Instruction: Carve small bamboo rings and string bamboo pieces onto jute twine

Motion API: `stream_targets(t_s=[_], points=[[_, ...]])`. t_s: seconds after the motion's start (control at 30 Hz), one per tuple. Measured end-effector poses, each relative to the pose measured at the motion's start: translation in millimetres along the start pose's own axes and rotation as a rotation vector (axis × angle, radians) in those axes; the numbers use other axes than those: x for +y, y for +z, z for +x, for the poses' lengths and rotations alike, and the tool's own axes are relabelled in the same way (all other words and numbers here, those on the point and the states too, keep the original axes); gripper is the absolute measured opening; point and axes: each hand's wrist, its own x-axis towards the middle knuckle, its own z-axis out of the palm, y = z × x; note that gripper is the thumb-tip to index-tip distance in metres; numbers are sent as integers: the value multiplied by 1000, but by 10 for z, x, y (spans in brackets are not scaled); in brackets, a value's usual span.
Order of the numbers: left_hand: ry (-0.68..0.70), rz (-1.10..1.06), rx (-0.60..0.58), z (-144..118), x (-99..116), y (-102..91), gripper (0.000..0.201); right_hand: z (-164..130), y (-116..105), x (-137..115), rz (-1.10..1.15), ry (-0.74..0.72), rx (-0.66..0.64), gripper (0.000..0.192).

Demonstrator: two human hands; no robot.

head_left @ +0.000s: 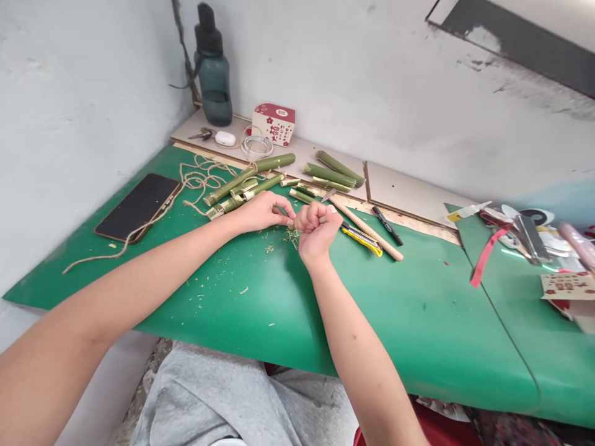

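Observation:
My left hand [263, 212] is closed, thumb and fingertips pinched together over the green table mat [279, 291]. Close against it, my right hand [318, 232] is curled into a fist. Whatever sits between the two hands is small and mostly hidden. Pale shavings [292, 237] lie just below the fingertips. To the right of my right hand are a yellow utility knife [362, 240] and a wooden-handled carving knife [367, 226]. Behind my left hand are cut green bamboo pieces [253, 179], with a loose length of twine [199, 176] beside them.
A phone [138, 207] lies at the left, with twine across it. On the back ledge stand a water bottle [214, 80] and a red-and-white box [274, 124], with bamboo lengths [337, 170] further right. A black marker [387, 225] and cluttered odds and ends [534, 235] occupy the right side.

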Motion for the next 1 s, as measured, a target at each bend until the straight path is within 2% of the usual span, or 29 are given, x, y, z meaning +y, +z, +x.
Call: stream_targets(t_s=[0.17, 0.33, 0.53, 0.73, 0.87, 1.0], points=[[19, -53, -36, -9, 8, -1, 16, 2, 15, -15, -20, -2, 8, 65], [-11, -7, 4, -8, 13, 0, 18, -8, 29, -17, -20, 6, 29, 61], [-5, 1, -5, -13, 37, -1, 18, 4, 4, -5, -59, -22, 23, 64], [-3, -46, -27, -28, 55, 3, 18, 32, -23, -77, 32, -47, 7, 57], [10, -61, -30, -29, 37, 5, 19, 45, -39, -44, 22, 10, 25, 57], [-4, 23, 3, -26, 35, -2, 21, 34, -30, -2, 40, 49, 51, 58]])
